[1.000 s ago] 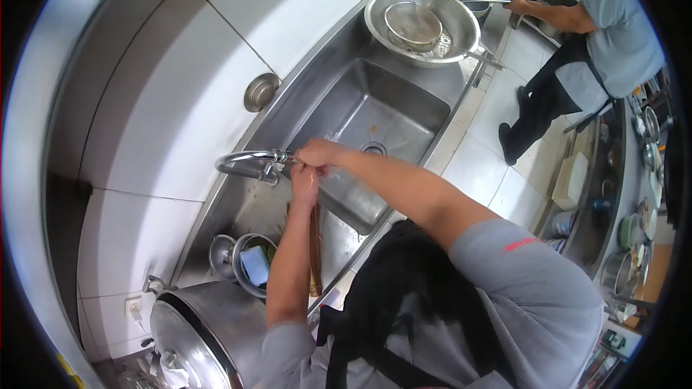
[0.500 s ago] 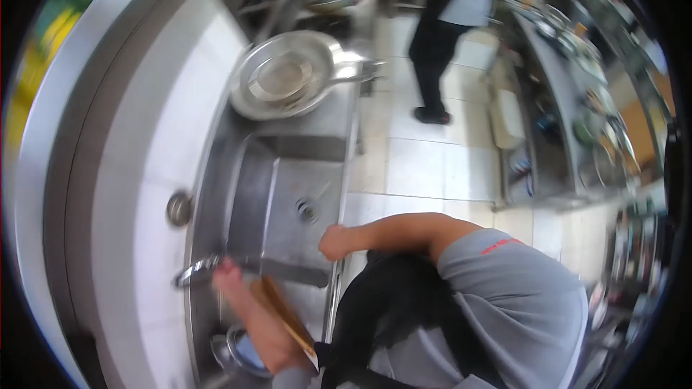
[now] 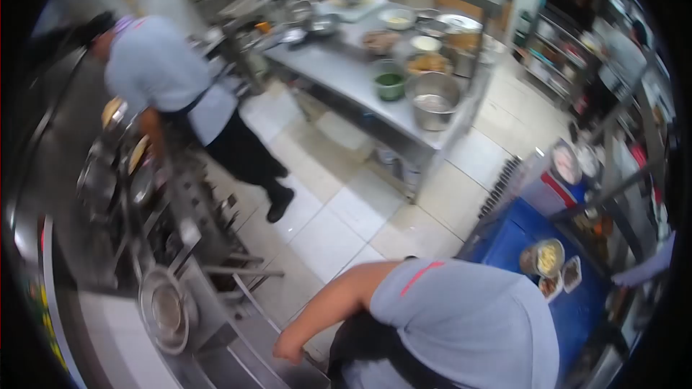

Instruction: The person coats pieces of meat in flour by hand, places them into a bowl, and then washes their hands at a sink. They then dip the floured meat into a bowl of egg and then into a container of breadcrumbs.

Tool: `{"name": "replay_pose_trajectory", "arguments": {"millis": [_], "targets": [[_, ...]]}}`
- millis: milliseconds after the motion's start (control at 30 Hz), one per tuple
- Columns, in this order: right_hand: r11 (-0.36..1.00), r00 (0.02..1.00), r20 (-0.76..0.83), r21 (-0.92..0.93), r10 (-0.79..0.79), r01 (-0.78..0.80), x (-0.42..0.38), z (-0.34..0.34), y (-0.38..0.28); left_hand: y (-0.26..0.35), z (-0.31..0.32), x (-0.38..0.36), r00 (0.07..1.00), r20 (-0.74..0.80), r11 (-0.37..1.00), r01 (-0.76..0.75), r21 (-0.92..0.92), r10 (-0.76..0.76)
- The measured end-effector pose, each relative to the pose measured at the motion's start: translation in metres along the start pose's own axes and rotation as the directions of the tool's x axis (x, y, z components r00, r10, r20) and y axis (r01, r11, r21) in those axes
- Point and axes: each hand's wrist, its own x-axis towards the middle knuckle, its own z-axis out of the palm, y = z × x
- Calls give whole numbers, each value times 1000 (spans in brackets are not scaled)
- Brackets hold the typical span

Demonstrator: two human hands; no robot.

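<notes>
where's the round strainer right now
In the head view, lower left, the round strainer sits in the wide metal basin, between the stove and the sink.

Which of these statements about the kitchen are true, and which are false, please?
1. The green bowl stands on the metal table. True.
2. The pot of yellow food stands on the floor. False: it is on the blue surface.
3. The round strainer lies in the wide basin. True.
4. Both hands of the camera wearer are in view. False: only the right hand is.
5. The co-worker by the stove wears dark trousers. True.
</notes>
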Motion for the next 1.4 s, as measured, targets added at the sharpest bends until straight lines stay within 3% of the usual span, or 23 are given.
{"name": "replay_pose_trajectory", "arguments": {"millis": [67, 100, 133, 167, 200, 233, 267, 300, 333, 367, 433, 467, 500, 600, 667, 733, 767, 833, 900, 1067, 1200, 1267, 1400], "targets": [[971, 989, -115, 211, -91, 114, -75, 26, 54, 85, -14, 25, 986, 103, 985, -118, -124, 131], [939, 983, 167, 317, 81, -131, -96, 47, 103, 134, -6, 34, 962, 144, 964, -206, -165, 231], [925, 965, 201, 305, 171, -227, -143, 68, 162, 176, 22, 40, 897, 131, 905, -424, -6, 421], [903, 941, 231, 297, 248, -311, -201, 75, 179, 224, 51, 44, 880, 117, 888, -459, -34, 459], [863, 864, 291, 182, 411, -472, -263, 87, 192, 274, 80, 44, 780, 539, 881, -31, -472, 317], [845, 829, 300, 117, 471, -522, -322, 92, 193, 321, 106, 41, 408, 845, 668, 525, -528, 347], [735, 737, 300, 143, 606, -663, -372, 101, 193, 363, 120, 33, 189, 912, 667, 631, -396, 363], [628, 674, 291, 246, 679, -739, -412, 112, 194, 392, 147, 26, 69, 859, 753, 450, -481, 508], [505, 603, 291, 346, 743, -790, -447, 121, 196, 424, 156, 24, -56, 797, 796, 128, -592, 601], [457, 585, 304, 399, 752, -795, -479, 131, 198, 456, 164, 21, -179, 713, 690, -179, -701, 678], [279, 501, 385, 502, 775, -818, -528, 170, 221, 499, 221, -4, -255, 787, 695, -371, -616, 562], [145, 429, 446, 541, 786, -828, -545, 201, 245, 524, 220, -8, -267, 832, 738, -383, -555, 486], [128, 420, 444, 551, 792, -824, -570, 235, 271, 549, 220, -11, -274, 862, 786, -361, -502, 425], [243, 567, 426, 606, 706, -758, -655, 278, 299, 629, 225, -24, -308, 890, 813, -382, -440, 337], [77, 398, 516, 536, 759, -841, -722, 256, 280, 690, 230, -30, -326, 893, 803, -412, -430, 311], [81, 337, 547, 438, 767, -895, -789, 246, 288, 767, 237, -42, -344, 885, 780, -439, -447, 314], [108, 300, 591, 338, 749, -935, -812, 250, 285, 807, 239, -47, -349, 878, 761, -454, -464, 328], [31, 247, 626, 335, 739, -942, -879, 243, 281, 895, 241, -62, -356, 854, 727, -456, -514, 380], [-134, 154, 484, 509, 862, -850, -939, 232, 274, 980, 237, -82, -366, 815, 695, -430, -576, 449], [-112, 188, 428, 585, 884, -803, -1068, 229, 294, 1158, 213, -146, -371, 701, 639, -294, -711, 609], [-86, 277, 529, 562, 802, -823, -1187, 261, 379, 1223, 190, -205, -269, 715, 696, -178, -696, 646], [-58, 144, 379, 473, 914, -879, -1242, 233, 394, 1233, 173, -232, -195, 775, 767, -135, -628, 601], [115, 228, 360, 309, 904, -944, -1327, 165, 464, 1215, 139, -292, -132, 909, 910, -78, -408, 396]]}}
